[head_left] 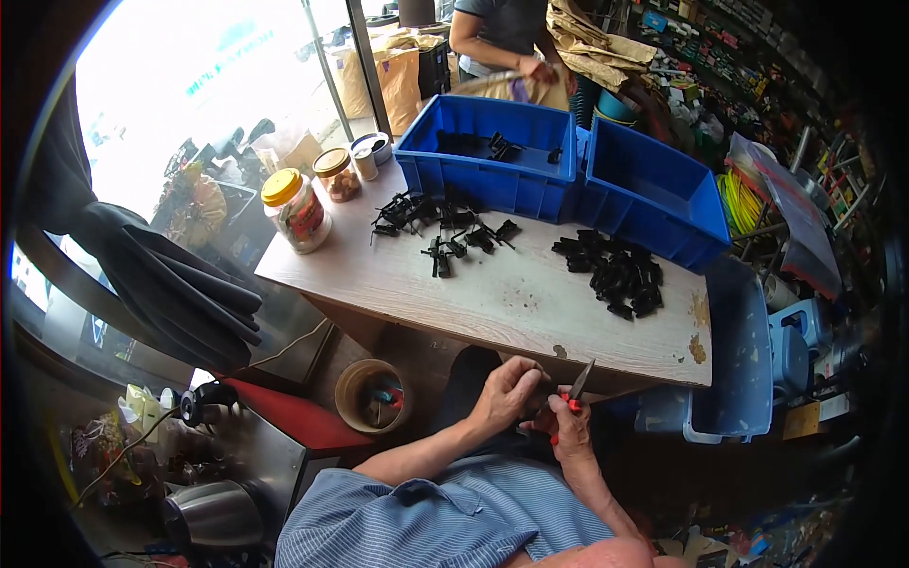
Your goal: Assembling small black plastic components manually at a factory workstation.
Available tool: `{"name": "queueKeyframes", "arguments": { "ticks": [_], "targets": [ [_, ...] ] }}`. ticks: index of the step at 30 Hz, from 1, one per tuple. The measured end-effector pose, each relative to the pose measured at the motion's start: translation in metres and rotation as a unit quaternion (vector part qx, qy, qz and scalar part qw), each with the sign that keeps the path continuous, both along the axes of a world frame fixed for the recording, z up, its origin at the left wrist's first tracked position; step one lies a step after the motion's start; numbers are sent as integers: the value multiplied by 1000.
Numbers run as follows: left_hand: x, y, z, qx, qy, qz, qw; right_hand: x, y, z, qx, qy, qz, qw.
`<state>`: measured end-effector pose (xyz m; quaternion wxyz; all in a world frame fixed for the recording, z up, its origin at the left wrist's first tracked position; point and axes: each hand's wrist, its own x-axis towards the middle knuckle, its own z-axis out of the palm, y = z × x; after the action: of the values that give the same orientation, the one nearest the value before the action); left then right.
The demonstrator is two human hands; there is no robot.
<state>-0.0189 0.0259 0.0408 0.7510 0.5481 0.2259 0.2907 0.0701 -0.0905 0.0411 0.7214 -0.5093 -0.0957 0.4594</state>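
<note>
My right hand point(569, 428) is closed around red-handled scissors point(582, 382), whose pointed metal blades stick up near the table's front edge. Close beside it, my left hand point(507, 393) is curled with fingers bent inward. Something small and dark seems to be between its fingers, too hidden to name. Both hands are above my lap. On the pale wooden table point(511, 298) lies a loose group of small black plastic parts point(440, 222), some with thin stems sticking out. A denser heap of black parts point(620, 275) rests toward the right end.
A blue bin point(492, 180) with a few black parts and another blue bin point(653, 213) stand along the table's back. Jars point(297, 213) sit at the left corner. A bucket point(373, 396) is on the floor; a blue tub point(734, 350) stands right. Another person point(502, 43) handles a sack behind.
</note>
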Motion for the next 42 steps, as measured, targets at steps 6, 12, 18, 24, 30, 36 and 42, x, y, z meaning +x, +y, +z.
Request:
{"name": "queueKeyframes", "arguments": {
  "ticks": [6, 12, 18, 24, 30, 36, 42],
  "targets": [
    [-4, -6, -14, -100, 12, -21, 995, 7, -6, -28, -8, -24, 11, 1000],
    [-4, -7, -18, -133, 18, -28, 991, 0, -2, -18, -21, -41, -18, 999],
    [-1, -9, -23, -134, 16, -33, 990, -5, 1, -4, -27, -51, -50, 997],
    [1, -9, -28, -140, 15, -2, 990, -1, 1, -20, -47, -66, -65, 995],
    [-4, -7, -26, -117, 49, -39, 991, 1, -3, -33, -44, -98, -73, 991],
    [-8, -12, -23, -151, 60, -125, 979, 4, -6, -48, -26, -97, -67, 993],
    [-9, -12, -23, -204, 91, -132, 966, 4, -6, -51, -34, -54, -50, 997]
  ]
}}
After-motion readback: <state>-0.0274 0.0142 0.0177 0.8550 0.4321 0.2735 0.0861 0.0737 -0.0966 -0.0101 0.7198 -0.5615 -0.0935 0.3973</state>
